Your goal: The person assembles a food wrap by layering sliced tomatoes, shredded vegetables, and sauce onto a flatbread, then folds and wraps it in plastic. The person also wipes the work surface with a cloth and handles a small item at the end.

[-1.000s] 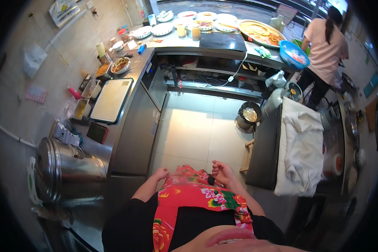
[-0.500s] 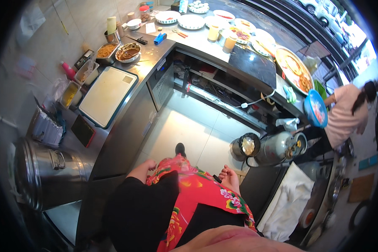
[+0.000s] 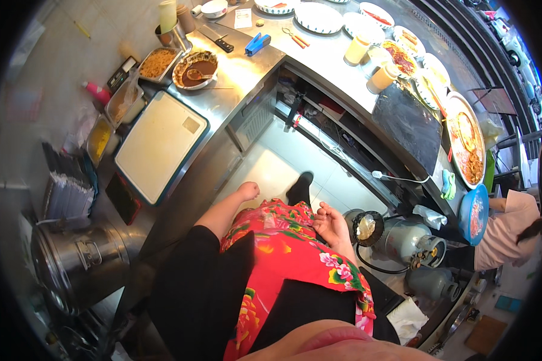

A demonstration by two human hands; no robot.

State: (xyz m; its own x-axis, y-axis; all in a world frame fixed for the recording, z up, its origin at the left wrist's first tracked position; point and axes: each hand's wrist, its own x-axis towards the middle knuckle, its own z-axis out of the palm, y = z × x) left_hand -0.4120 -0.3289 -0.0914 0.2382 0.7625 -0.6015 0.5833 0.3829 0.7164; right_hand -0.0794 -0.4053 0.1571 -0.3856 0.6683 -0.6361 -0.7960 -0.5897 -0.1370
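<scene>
My left hand [image 3: 248,191] hangs in front of the red floral apron [image 3: 277,253], its fingers curled in and nothing seen in them. On the other side of the apron is my right hand [image 3: 331,222], palm partly up, with loosely bent fingers apart and no object in it. Neither hand touches the counters. Nearest the left arm is a white cutting board [image 3: 161,147] on the steel counter. Behind it stand a bowl of brown sauce [image 3: 206,67] with a spoon and a tray of orange-brown shreds [image 3: 158,63]. A knife [image 3: 218,38] and a blue stapler-like tool [image 3: 258,44] lie farther back.
Plates of food and sauce bottles [image 3: 382,78] line the far counter, beside a black griddle plate [image 3: 407,123] and a large round pan [image 3: 465,147]. Gas cylinders [image 3: 397,240] and a bin [image 3: 366,227] stand at right. A person [image 3: 509,231] is beyond them. A steel pot [image 3: 78,259] is at left.
My view has turned right and moved toward the counters. Both hands have swung forward, staying without objects. One dark shoe has stepped ahead.
</scene>
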